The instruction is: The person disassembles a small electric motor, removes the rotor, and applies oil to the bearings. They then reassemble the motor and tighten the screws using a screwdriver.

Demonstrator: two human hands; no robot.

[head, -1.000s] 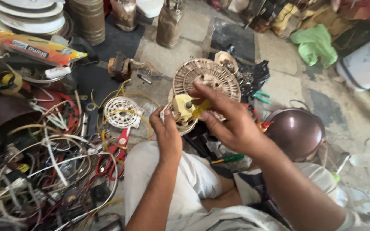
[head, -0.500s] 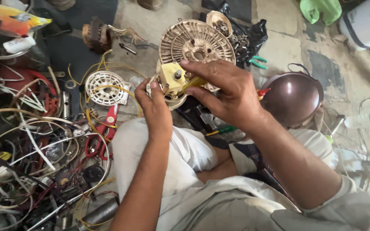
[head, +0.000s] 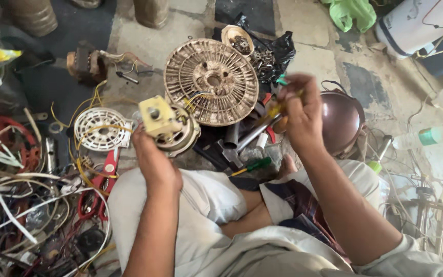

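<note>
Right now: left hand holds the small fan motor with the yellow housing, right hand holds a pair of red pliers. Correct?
Not quite. The left hand does hold the small fan motor with the yellow housing, but the right hand holds a yellow-handled screwdriver, not red pliers. The head view shows it; red-handled pliers lie on the floor by the left knee.

A worn stone floor [head: 314, 61] of cracked, stained slabs fills the scene in soft daylight, with dark patches [head: 362, 84] where the surface has broken away. A tangle of wires [head: 24, 205] crowds the left side beside a dark mat [head: 37, 84]. A round slotted disc [head: 211, 82] lies at centre, a brown metal dome [head: 342, 120] to its right, a green bag [head: 352, 13] and white plastic casing [head: 416, 23] at the top edge.
</note>
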